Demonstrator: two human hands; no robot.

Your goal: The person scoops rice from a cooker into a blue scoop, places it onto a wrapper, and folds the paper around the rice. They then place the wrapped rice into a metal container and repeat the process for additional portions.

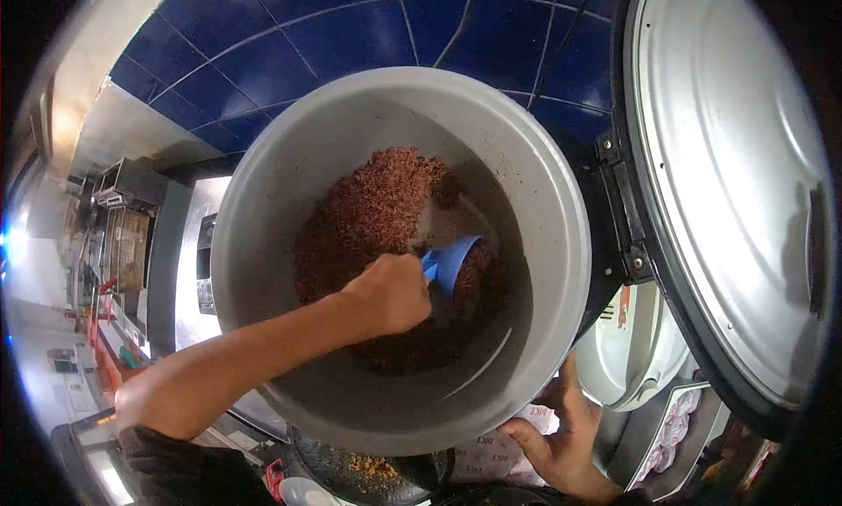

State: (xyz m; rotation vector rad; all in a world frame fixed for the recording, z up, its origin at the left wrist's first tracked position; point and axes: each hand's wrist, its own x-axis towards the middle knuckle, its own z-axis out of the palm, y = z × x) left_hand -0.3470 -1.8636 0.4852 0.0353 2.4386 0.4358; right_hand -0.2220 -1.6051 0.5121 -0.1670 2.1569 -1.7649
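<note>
A large round grey pot (pixel 254 331) fills the middle of the view, its inside seen from above. Dark reddish-brown cooked grains, like red rice (pixel 386 199), are heaped against its far side and spread thinly over the bottom. My left hand (pixel 392 297) reaches in and is closed around the handle of a blue scoop (pixel 451 262). Some grains lie at the scoop's mouth. At the lower right, my right hand (pixel 566 440) grips the pot's outer edge, thumb and fingers apart; its fingertips are partly hidden by the rim.
A hinged metal lid (pixel 719 155) stands raised at the right. Blue tiles (pixel 342 37) cover the wall behind. Below the pot are a dark pan with orange crumbs (pixel 368 475) and printed paper (pixel 491 458). A metal tray (pixel 671 436) sits at lower right.
</note>
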